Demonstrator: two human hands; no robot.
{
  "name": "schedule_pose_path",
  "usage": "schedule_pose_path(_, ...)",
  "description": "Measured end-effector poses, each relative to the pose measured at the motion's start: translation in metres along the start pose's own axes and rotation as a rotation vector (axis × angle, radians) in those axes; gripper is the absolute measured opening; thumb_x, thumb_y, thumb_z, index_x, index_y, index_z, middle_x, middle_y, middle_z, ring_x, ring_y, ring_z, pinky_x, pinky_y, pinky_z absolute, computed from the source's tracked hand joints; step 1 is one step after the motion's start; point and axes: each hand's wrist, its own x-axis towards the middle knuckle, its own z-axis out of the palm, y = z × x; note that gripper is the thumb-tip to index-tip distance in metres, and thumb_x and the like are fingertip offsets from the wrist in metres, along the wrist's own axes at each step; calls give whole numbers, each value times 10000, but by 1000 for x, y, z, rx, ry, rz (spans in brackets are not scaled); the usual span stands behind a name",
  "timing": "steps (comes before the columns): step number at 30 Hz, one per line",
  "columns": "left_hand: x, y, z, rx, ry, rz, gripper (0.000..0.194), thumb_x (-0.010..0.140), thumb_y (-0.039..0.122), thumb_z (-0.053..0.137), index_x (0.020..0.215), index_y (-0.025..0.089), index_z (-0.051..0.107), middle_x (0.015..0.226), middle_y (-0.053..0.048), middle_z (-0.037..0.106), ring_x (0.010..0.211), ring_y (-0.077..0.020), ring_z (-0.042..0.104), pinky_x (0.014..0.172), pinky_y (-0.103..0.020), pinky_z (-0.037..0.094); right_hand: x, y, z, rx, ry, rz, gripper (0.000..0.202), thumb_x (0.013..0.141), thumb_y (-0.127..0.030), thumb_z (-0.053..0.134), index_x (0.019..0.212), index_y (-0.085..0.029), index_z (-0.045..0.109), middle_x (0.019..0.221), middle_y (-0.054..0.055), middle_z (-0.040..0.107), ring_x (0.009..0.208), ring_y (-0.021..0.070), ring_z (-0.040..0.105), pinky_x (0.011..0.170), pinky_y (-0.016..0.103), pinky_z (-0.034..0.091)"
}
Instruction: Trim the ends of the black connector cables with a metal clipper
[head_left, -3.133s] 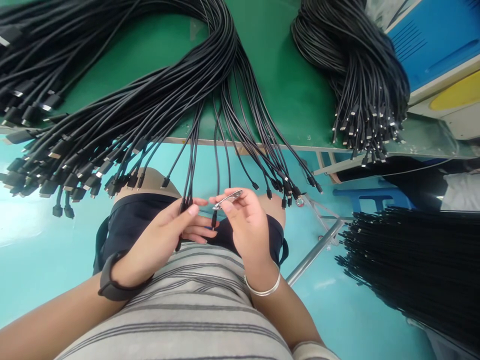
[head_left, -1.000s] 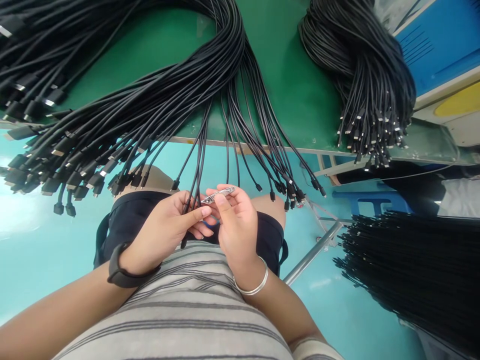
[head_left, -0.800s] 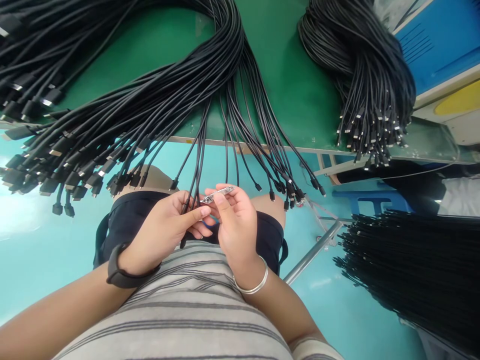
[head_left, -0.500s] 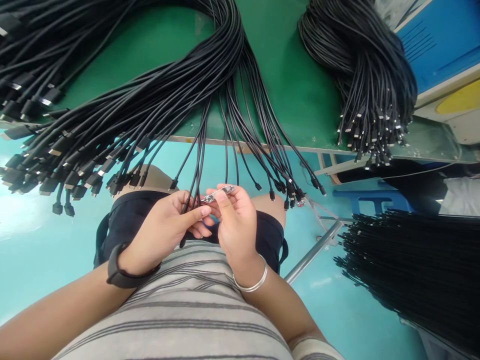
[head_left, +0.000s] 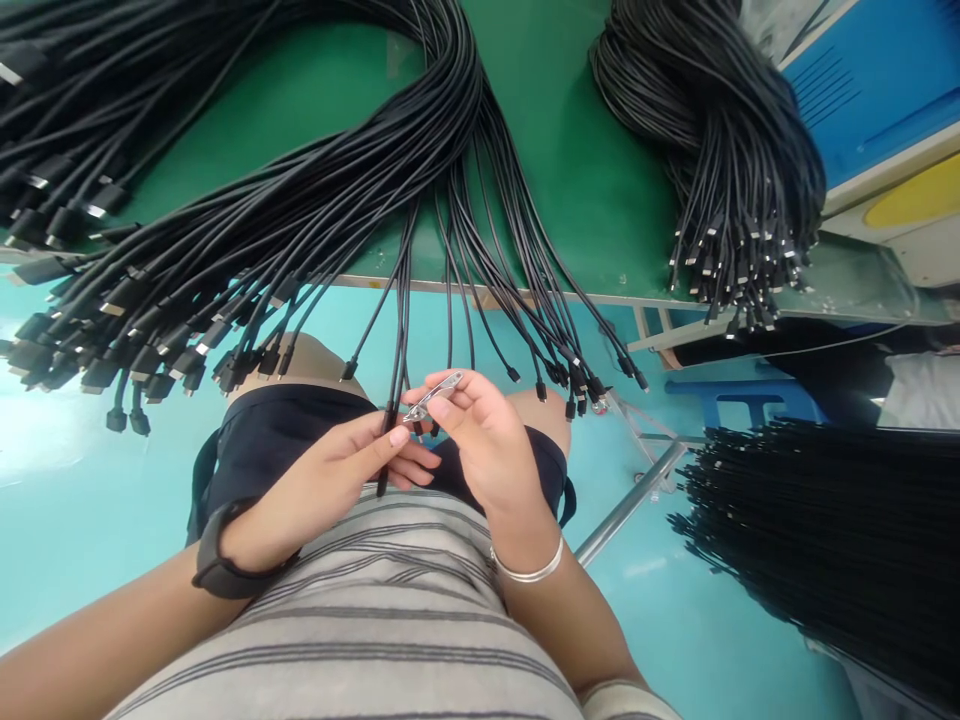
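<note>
Pinched between the thumb and fingers of my right hand (head_left: 484,435) is a silver nail clipper (head_left: 442,392), its jaw end pointing left toward my other hand. My left hand (head_left: 364,450) is closed on a black cable (head_left: 384,475), whose end hangs below the fingers over my lap. The clipper's jaws are right beside that cable; whether they touch it I cannot tell. A few small black connector ends show between the two hands, partly hidden by fingers. Around them, more black cables (head_left: 315,185) hang over the table edge with their connectors down.
The green table (head_left: 555,200) carries the cable bundle, and a second coiled bundle (head_left: 739,150) lies at its right. A dense stack of black cables (head_left: 825,540) stands at lower right. A blue stool (head_left: 739,400) and a metal bar (head_left: 630,505) are below the table.
The clipper has turned steeper, its far end now raised to the right. My right hand has shifted slightly right, and my left hand sits a little lower with the cable.
</note>
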Motion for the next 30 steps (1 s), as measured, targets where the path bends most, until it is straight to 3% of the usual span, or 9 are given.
schedule_pose_path(3,-6,-5,-6,37,-95,-41,450,914,488,640,1248,188,665,1147,-142,744,992,-263,718,842,-355,586,-3,-5,-9,-148,53,-78,160,831,-275,725,971,-230,664,937,17,752,947,167,699,906,321,555)
schedule_pose_path(5,-9,-6,-11,119,-185,-94,435,912,449,652,1277,211,662,1191,-131,728,1031,-271,705,869,-366,575,-3,-6,-16,-297,110,-156,148,843,-262,710,979,-236,659,976,19,739,984,175,688,939,340,536)
schedule_pose_path(9,-11,-6,-18,190,-278,-163,260,932,372,635,1126,223,721,1021,-70,762,829,-180,712,783,-289,575,-1,-2,-27,-570,174,-287,130,875,-250,666,1004,-246,653,1029,22,715,1044,188,660,980,361,506)
schedule_pose_path(14,-18,-4,-8,78,-157,-148,148,828,321,753,800,179,722,759,-44,750,626,-131,674,610,-209,546,2,3,-30,-786,238,-351,139,886,-254,644,1024,-238,647,1029,35,728,1024,202,678,953,371,519)
schedule_pose_path(19,-27,1,0,36,80,14,214,752,260,814,661,179,638,692,-28,739,555,-122,661,595,-211,560,-3,2,-30,-846,318,-483,168,881,-279,669,1043,-236,675,1127,70,696,1133,220,631,1024,393,489)
schedule_pose_path(23,-31,9,5,44,223,151,196,793,276,779,673,195,647,703,-25,746,589,-151,683,568,-226,570,-16,-3,-18,-625,356,-467,198,884,-297,685,1078,-258,674,1014,38,729,957,188,685,904,358,560)
schedule_pose_path(27,-29,17,15,42,247,213,174,786,269,783,682,196,664,642,-23,733,604,-177,702,552,-234,576,-30,-5,1,-131,135,-284,177,871,-291,720,1040,-260,675,977,14,783,930,169,744,866,315,606)
schedule_pose_path(30,-24,21,21,38,238,223,151,767,263,800,701,185,688,644,-22,737,580,-162,699,546,-213,573,-35,-2,12,63,35,-212,169,850,-265,752,1007,-258,688,967,-4,793,941,175,765,865,306,623)
